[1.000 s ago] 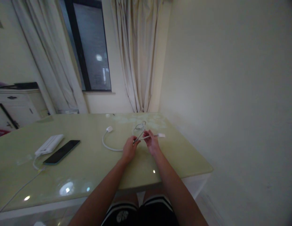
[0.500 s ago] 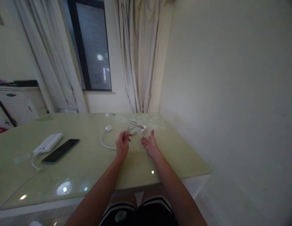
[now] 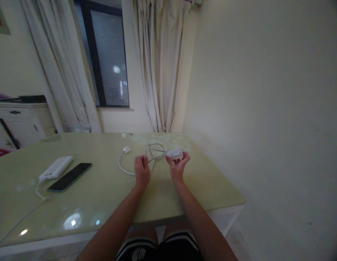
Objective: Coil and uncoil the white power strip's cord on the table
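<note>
One cable [image 3: 119, 165]: left hand [image 3: 141, 170] fingers pinch it, right hand [image 3: 177, 167] fingers clamp its plug [image 3: 174, 153]; one phone [image 3: 70, 176], one power bank [image 3: 55, 168]

Dim indoor light w/ warm cast. Glossy pale-green table top [image 3: 108, 195] shows lamp glare spots, front-left. Dark glass window [image 3: 110, 61] reflects small lights. Verticals bend at frame edges; right corners vignette. Left hand [image 3: 142, 170] and right hand [image 3: 177, 167] soft, low detail.

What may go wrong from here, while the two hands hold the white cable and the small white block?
1. The thin white cable is looped between the left hand and the small white block in the right hand; pulling them apart may tighten a tangle.
2. The loose white plug end lies on the glossy green table and may drag across it.
</note>
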`<state>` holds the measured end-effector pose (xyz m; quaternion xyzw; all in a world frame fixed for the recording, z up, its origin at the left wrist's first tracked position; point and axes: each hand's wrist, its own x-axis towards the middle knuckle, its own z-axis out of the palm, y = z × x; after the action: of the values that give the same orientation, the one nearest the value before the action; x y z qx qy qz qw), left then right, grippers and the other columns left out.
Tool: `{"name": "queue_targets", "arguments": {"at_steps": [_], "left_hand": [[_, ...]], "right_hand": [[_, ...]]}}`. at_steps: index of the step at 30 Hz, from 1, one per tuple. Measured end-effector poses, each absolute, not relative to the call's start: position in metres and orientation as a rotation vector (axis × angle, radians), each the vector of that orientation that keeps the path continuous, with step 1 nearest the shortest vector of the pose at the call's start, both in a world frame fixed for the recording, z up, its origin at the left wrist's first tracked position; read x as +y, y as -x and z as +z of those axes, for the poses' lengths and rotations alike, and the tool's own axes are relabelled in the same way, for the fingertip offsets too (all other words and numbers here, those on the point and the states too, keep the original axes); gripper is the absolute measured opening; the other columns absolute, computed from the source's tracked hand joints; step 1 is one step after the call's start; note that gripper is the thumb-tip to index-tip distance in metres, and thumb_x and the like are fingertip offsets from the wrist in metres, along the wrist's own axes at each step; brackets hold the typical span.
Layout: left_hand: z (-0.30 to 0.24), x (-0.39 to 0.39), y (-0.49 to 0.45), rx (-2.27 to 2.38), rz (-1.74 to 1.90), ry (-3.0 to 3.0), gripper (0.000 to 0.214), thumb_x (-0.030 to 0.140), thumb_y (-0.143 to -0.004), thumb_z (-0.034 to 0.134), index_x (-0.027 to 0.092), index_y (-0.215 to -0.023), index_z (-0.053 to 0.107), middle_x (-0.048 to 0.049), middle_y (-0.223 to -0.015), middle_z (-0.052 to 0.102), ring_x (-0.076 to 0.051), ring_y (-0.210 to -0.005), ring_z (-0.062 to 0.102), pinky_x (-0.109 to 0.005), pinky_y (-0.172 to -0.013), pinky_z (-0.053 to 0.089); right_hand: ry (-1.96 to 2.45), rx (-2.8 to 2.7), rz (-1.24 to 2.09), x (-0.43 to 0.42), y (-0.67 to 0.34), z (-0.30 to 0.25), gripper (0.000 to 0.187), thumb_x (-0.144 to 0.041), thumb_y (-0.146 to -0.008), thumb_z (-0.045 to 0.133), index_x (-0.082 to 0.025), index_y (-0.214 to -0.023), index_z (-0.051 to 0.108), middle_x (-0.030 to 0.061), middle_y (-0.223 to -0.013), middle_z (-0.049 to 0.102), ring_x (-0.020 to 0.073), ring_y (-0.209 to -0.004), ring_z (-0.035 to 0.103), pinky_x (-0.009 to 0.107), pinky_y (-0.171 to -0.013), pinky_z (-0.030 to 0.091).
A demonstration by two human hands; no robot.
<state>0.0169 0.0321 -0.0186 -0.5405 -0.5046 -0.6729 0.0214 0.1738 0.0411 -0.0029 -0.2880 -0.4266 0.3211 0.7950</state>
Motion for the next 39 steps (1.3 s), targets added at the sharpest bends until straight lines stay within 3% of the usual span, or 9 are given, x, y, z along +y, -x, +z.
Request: {"name": "queue_targets", "arguments": {"at_steps": [6, 11, 17, 23, 27, 31, 35, 39], "left_hand": [[-0.019, 0.025, -0.019, -1.428, -1.786, 1.701, 0.022, 0.034, -0.101, 0.047, 0.020, -0.098, 0.064, -0.0084, -0.092, 0.059, -0.024, -0.090, 0.053, -0.039, -0.086, 0.042], [-0.018, 0.027, -0.011, -1.446, -1.844, 1.768, 0.023, 0.035, -0.101, 0.047, 0.020, -0.098, 0.063, -0.0053, -0.085, 0.058, -0.020, -0.081, 0.055, -0.032, -0.076, 0.044], [-0.025, 0.025, -0.023, -1.529, -1.904, 2.069, 0.022, 0.039, -0.101, 0.045, 0.021, -0.099, 0.058, -0.0004, -0.076, 0.062, -0.017, -0.068, 0.059, -0.028, -0.066, 0.045], [-0.024, 0.018, -0.035, -1.401, -1.901, 2.125, 0.022, 0.033, -0.103, 0.038, 0.021, -0.102, 0.057, -0.0047, -0.089, 0.063, -0.019, -0.082, 0.061, -0.031, -0.075, 0.050], [-0.020, 0.013, -0.033, -1.355, -1.785, 2.184, 0.022, 0.033, -0.102, 0.041, 0.022, -0.103, 0.060, -0.0054, -0.093, 0.061, -0.018, -0.082, 0.061, -0.030, -0.075, 0.051], [-0.016, 0.008, -0.034, -1.325, -1.688, 2.263, 0.028, 0.035, -0.102, 0.042, 0.021, -0.100, 0.066, -0.0084, -0.101, 0.060, -0.016, -0.081, 0.062, -0.029, -0.075, 0.053], [-0.016, 0.009, -0.034, -1.283, -1.657, 2.361, 0.029, 0.037, -0.100, 0.048, 0.021, -0.106, 0.071, -0.0114, -0.114, 0.061, -0.014, -0.077, 0.063, -0.030, -0.076, 0.056], [-0.019, 0.014, -0.034, -1.196, -1.608, 2.405, 0.027, 0.032, -0.098, 0.051, 0.025, -0.115, 0.071, -0.0109, -0.124, 0.062, -0.014, -0.080, 0.065, -0.030, -0.078, 0.057]], "right_hand": [[0.699, -1.134, 0.371, 0.032, -0.159, -0.013, 0.085, -0.040, -0.065, 0.090, -0.024, -0.125, 0.031, 0.0165, -0.132, 0.048, 0.0246, -0.116, 0.061, 0.042, -0.099, 0.054], [0.743, -0.896, 0.329, 0.041, -0.174, -0.001, 0.083, -0.044, -0.070, 0.086, -0.025, -0.124, 0.026, 0.0165, -0.131, 0.049, 0.0222, -0.105, 0.066, 0.039, -0.088, 0.060], [0.745, -0.984, 0.246, 0.042, -0.183, -0.004, 0.082, -0.045, -0.067, 0.087, -0.025, -0.121, 0.028, 0.0157, -0.131, 0.048, 0.0237, -0.111, 0.063, 0.039, -0.090, 0.059], [0.753, -1.312, 0.423, 0.032, -0.154, -0.021, 0.082, -0.037, -0.067, 0.087, -0.021, -0.128, 0.035, 0.0123, -0.119, 0.057, 0.0234, -0.105, 0.064, 0.037, -0.090, 0.056], [0.750, -1.365, 0.763, 0.034, -0.159, -0.019, 0.081, -0.039, -0.067, 0.085, -0.020, -0.133, 0.042, 0.0108, -0.118, 0.063, 0.0235, -0.101, 0.067, 0.033, -0.083, 0.058], [0.690, -1.237, 1.044, 0.040, -0.164, -0.016, 0.068, -0.036, -0.065, 0.083, -0.021, -0.125, 0.054, 0.0058, -0.107, 0.070, 0.0214, -0.093, 0.069, 0.033, -0.081, 0.058], [0.775, -1.109, 1.018, 0.049, -0.164, -0.021, 0.056, -0.032, -0.060, 0.082, -0.019, -0.111, 0.062, 0.0055, -0.104, 0.072, 0.0211, -0.093, 0.069, 0.032, -0.083, 0.057], [0.848, -0.936, 1.138, 0.054, -0.162, -0.028, 0.044, -0.035, -0.063, 0.078, -0.020, -0.100, 0.061, 0.0023, -0.090, 0.073, 0.0181, -0.081, 0.069, 0.028, -0.070, 0.056]]}}
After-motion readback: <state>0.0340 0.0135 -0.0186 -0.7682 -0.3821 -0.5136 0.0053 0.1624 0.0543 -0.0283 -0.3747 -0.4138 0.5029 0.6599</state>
